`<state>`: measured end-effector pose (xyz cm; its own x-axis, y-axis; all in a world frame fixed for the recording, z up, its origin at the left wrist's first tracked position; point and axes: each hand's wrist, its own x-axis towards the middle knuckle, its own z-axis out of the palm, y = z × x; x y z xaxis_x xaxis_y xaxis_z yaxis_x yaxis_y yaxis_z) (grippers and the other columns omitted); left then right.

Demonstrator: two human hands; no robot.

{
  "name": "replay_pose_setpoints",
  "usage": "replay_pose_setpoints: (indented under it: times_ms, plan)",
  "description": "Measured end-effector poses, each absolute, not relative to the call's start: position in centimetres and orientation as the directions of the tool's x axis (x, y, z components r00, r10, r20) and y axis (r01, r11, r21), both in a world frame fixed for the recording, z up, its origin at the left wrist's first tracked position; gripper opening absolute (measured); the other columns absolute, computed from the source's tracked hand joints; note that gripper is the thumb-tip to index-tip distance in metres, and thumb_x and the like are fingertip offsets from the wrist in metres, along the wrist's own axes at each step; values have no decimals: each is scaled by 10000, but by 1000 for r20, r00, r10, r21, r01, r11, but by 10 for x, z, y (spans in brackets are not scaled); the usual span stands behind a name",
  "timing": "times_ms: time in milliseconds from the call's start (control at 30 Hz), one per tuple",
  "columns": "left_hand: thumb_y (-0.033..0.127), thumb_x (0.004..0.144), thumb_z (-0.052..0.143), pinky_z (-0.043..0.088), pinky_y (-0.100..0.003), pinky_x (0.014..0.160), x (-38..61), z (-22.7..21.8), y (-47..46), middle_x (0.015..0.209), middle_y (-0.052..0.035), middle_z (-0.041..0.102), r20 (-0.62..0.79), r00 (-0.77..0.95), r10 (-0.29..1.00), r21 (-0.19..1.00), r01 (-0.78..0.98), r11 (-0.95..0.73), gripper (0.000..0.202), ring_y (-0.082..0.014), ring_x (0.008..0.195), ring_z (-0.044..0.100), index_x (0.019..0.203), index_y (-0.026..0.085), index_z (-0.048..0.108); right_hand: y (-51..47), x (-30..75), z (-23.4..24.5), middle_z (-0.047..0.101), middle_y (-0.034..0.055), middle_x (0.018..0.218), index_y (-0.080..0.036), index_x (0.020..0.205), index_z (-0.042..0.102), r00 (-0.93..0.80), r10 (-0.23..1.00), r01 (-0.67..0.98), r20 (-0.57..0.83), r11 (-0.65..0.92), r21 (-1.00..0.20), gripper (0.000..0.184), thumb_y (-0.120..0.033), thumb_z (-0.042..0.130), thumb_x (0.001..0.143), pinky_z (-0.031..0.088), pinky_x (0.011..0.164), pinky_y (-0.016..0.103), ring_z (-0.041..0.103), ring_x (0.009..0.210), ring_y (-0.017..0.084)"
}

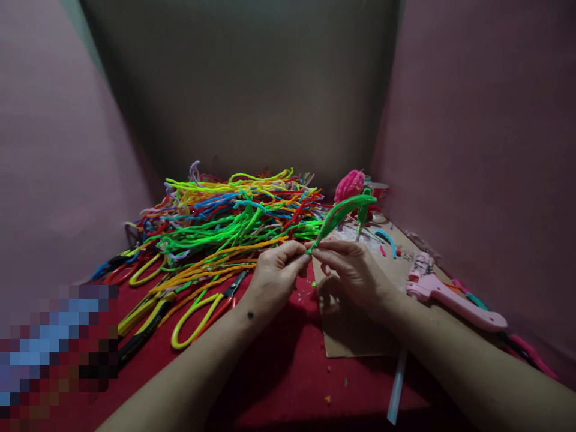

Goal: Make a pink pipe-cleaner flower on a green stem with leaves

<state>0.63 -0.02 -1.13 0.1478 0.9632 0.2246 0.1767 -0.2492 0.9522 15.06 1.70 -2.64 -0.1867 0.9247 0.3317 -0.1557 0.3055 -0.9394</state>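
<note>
Between my two hands is a green leaf shape made of pipe cleaners (335, 217), its broad end bending up and to the right. My left hand (279, 270) pinches the narrow lower end with thumb and forefinger. Close beside it, the fingers of my right hand (348, 264) close on the same end from the other side. Behind the leaf stands a pink fuzzy flower head (350, 186) with green below it. A large heap of coloured pipe cleaners (225, 222) spreads behind my left hand.
Scissors with yellow and orange handles (198, 321) and yellow-black pliers (148, 324) lie at left. A pink glue gun (454, 300) with a clear glue stick (398, 390) rests at right, by a cardboard sheet (346, 336). Red cloth (279, 372) covers the table. Walls stand on both sides.
</note>
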Motion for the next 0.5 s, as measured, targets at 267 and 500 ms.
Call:
replay_pose_setpoints:
  times_ms: [267, 500]
  plan:
    - [306, 778, 562, 141, -177, 361, -7, -6, 4, 519, 77, 432, -91, 583, 807, 976, -109, 190, 150, 2, 323, 136, 770, 159, 539, 19, 149, -32, 532, -18, 640, -166, 677, 639, -340, 884, -407, 321, 169, -898, 61, -209, 666, 711, 357, 544, 256, 447, 579, 98]
    - [223, 776, 547, 324, -222, 559, 5, -16, -4, 581, 18, 491, 438, 164, 884, 766, 447, -462, 127, -92, 558, 415, 672, 170, 598, 18, 148, -35, 528, -18, 606, -170, 679, 664, -190, 959, -321, 211, 143, -936, 117, -273, 716, 658, 319, 482, 243, 418, 532, 92]
